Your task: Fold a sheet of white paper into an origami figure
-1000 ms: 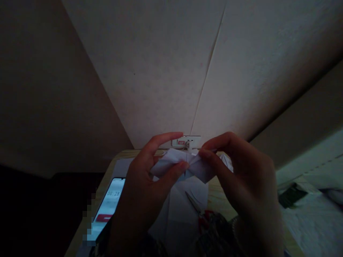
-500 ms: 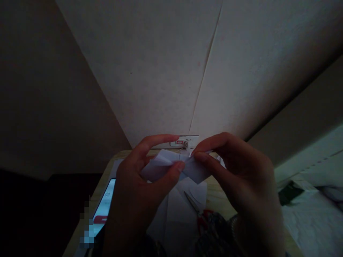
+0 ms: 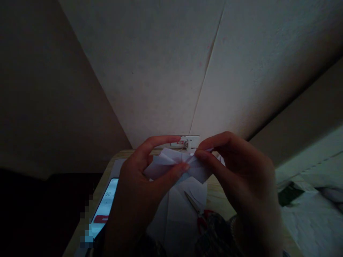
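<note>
A piece of white folded paper (image 3: 171, 157), with several pleat-like layers fanning to both sides, is held up above the table. My left hand (image 3: 144, 182) grips its left part, the thumb pressed on the near side by the middle and the index finger stretched out above it. With thumb and index finger, my right hand (image 3: 238, 171) pinches the paper's upper right edge. Below the hands, white paper sheets (image 3: 179, 210) lie on the table, and scissors (image 3: 197, 208) with red handles rest on them, partly hidden by my right sleeve.
A lit phone (image 3: 105, 200) lies at the left of the wooden table (image 3: 221, 194). Behind the hands, a socket with a white plug (image 3: 188, 144) is set in the wall (image 3: 160, 89). At the right is a pale quilted surface (image 3: 313, 225) with a dark green item.
The paper and my left hand have shifted slightly to the right. My right hand still pinches the paper's edge, and the layers look slightly more spread.
</note>
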A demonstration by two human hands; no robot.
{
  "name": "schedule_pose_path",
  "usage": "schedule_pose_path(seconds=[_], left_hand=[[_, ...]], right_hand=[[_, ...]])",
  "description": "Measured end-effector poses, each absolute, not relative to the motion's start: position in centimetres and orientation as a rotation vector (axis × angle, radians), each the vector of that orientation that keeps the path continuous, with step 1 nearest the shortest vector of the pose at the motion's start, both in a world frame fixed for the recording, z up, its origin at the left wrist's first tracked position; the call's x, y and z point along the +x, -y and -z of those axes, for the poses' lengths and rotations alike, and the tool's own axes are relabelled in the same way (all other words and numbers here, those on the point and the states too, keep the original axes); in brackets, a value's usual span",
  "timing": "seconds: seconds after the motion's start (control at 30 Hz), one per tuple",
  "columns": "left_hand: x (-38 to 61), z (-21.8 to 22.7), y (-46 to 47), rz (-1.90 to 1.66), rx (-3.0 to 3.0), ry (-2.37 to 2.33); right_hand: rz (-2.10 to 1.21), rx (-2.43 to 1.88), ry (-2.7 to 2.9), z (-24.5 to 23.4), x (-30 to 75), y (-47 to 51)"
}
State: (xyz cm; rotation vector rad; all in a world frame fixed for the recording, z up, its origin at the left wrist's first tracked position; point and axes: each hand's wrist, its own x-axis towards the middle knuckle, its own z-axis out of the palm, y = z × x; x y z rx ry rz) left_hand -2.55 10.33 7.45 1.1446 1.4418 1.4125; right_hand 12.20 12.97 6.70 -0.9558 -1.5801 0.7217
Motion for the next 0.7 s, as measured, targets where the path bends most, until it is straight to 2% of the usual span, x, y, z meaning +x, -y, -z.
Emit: schedule_pose_path(seconds=[0.33, 0.7], left_hand=[[-1.81, -7.32, -10.25, -1.522, 1.015, -1.360], [-2.03, -7.25, -10.15, -1.525, 1.191, -1.394]], right_hand=[[-0.785, -0.897, 1.515, -6.62, 12.34, -13.38], [-0.954, -0.978, 1.610, -6.69, 12.22, -13.60]])
